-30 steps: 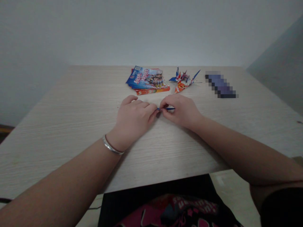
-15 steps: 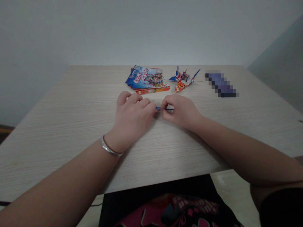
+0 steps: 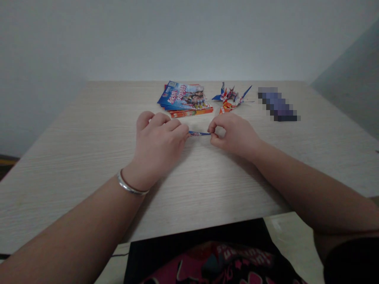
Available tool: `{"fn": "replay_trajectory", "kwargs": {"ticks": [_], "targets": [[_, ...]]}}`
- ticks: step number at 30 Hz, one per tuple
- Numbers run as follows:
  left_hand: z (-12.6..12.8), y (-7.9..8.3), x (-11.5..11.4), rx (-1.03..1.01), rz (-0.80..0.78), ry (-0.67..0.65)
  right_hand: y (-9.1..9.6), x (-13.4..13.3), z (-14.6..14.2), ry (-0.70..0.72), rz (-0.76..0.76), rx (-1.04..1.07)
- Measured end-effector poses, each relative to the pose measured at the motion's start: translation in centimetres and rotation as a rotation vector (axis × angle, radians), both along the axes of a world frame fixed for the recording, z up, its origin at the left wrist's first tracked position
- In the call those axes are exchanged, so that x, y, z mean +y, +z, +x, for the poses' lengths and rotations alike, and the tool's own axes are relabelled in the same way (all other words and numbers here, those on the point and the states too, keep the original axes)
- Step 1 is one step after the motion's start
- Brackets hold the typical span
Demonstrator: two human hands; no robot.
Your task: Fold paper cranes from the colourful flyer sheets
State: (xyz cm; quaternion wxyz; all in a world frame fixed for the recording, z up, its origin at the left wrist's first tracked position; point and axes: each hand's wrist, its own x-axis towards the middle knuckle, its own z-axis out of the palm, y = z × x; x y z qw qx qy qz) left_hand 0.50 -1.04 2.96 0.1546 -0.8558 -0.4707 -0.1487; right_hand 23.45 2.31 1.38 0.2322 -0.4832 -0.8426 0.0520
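Observation:
A narrow, pointed piece of folded blue printed paper [image 3: 199, 134] stretches between my two hands, just above the table or on it; I cannot tell which. My left hand [image 3: 162, 138], with a silver bangle at its wrist, closes over the wider end and hides that part. The thin tip is pinched between thumb and forefinger of my right hand [image 3: 233, 132]. Beyond the right hand lie folded paper cranes [image 3: 228, 103] in blue, orange and white. A stack of printed leaflets [image 3: 185, 98], blue on top with orange edges below, rests beyond the left hand.
A dark, pixelated flat object [image 3: 278, 104] lies at the back right of the pale wooden table [image 3: 89, 157]. Behind the table stands a plain wall [image 3: 189, 39]. Patterned dark cloth [image 3: 225, 264] shows below the front edge.
My left hand has shifted a little left and my right hand a little right. The gap between them is wider, and more of the folded paper shows.

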Motion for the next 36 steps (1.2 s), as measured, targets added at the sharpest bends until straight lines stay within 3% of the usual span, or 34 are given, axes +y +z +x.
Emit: {"fn": "replay_trajectory", "kwargs": {"ticks": [8,13,20,26,36], "targets": [[-0.2,0.3,0.2,-0.037,-0.066,0.108,-0.9,1.3,2.5,0.003,-0.053,0.155],[-0.3,0.1,0.2,-0.040,0.015,0.025,-1.1,1.4,2.5,0.135,-0.022,0.372],[-0.4,0.1,0.1,-0.091,0.057,-0.016,-0.5,0.2,1.2,0.187,0.086,0.288],[0.4,-1.0,0.7,-0.224,0.129,-0.118,-1.0,0.3,0.4,0.265,0.256,0.222],[0.5,-1.4,0.9,-0.237,0.095,-0.234,-1.1,-0.5,-1.3,0.312,0.248,0.203]]}}
